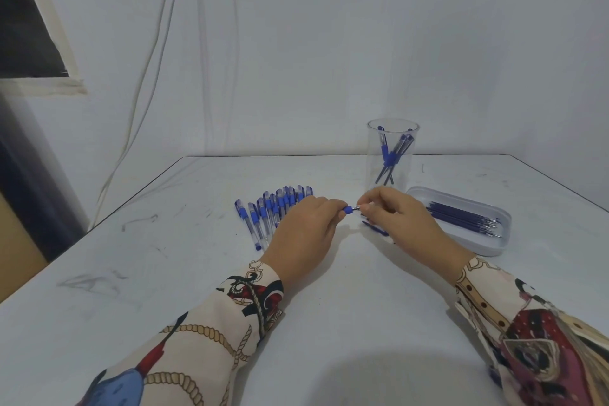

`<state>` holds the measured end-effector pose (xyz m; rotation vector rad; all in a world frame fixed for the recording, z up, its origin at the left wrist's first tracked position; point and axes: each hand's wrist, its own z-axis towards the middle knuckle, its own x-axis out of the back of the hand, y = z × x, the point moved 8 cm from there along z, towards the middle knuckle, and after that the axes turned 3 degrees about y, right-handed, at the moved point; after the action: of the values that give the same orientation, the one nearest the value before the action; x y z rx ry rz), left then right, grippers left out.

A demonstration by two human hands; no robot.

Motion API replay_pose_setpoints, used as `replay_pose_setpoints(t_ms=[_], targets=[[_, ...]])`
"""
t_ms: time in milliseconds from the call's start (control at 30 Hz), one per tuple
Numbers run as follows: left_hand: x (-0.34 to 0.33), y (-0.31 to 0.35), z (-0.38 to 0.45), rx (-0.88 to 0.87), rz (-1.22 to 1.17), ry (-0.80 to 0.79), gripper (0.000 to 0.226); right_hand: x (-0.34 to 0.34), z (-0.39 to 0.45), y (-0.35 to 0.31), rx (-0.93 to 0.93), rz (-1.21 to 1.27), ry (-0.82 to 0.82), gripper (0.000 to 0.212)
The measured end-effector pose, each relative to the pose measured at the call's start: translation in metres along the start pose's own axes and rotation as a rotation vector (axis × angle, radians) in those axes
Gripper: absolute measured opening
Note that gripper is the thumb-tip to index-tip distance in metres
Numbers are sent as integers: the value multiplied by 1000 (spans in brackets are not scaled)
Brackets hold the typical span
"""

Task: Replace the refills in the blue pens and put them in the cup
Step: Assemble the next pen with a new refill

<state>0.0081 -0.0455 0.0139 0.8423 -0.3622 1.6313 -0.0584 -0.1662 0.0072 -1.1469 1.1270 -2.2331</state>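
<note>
1. Right now the left hand [304, 227] grips a slim blue-and-clear plastic pen [348, 209] w/ fingers curled round the barrel; only the blue grip end pokes out past thumb & forefinger, above the white table [164, 273].
2. The right hand [392, 212] pinches the small metal tip [357, 207] at that end btwn thumb & fingertips; other fingers loosely curled. Looks like the tip is being unscrewed or screwed on, can't tell which.
3. Handling, as a guess: pen is light, stiff, smooth plastic, so prob. slippery on the clear part; the blue rubbery grip section is the better hold. Tip is tiny, easy to drop or roll off.
4. Thin dark-blue refills [461, 216] lie in a shallow white oblong tray [494, 249] just right of the hands. They'd be v. light, slightly bendy; best taken mid-length, not by the point.
5. A loose dark-blue stick [375, 228] lies on the table under the right hand, maybe an old refill or cap, unclear.
6. Clear tall plastic cup [392, 142] stands behind the hands, a few pens already in it; light, could tip if knocked.
7. A row of capped blue pens [273, 208] lies left of the cup, partly behind the left hand.
</note>
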Motion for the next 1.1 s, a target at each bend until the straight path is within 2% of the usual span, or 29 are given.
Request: replay_pose_setpoints(t_ms=[167, 300, 433, 500, 600, 767, 967, 1100], targets=[[-1, 3, 0, -14, 2, -5, 27, 1, -1, 1, -3, -45, 1, 33], [0, 3, 0, -16, 2, 5, 27, 2, 1, 2, 10, -24, -24, 17], [1, 7, 1, -54, 19, 27, 34, 2, 0, 2, -6, -47, -14, 33], [0, 6, 1, -55, 19, 34, 39, 2, 0, 1, -9, -32, -29, 26], [-1, 3, 1, -37, 21, 17, 31, 2, 1, 0, -1, -30, -51, 12], [0, 4, 1, -66, 34, 31, 22, 2, 1, 2, -7, -47, -60, 16], [1, -4, 1, -22, 11, 30, 22, 24, 8, 9, -36, -148, -33, 15], [0, -10, 1, 36, 3, 3, 27, 46, 10, 22, -50, -409, -64, 7]])
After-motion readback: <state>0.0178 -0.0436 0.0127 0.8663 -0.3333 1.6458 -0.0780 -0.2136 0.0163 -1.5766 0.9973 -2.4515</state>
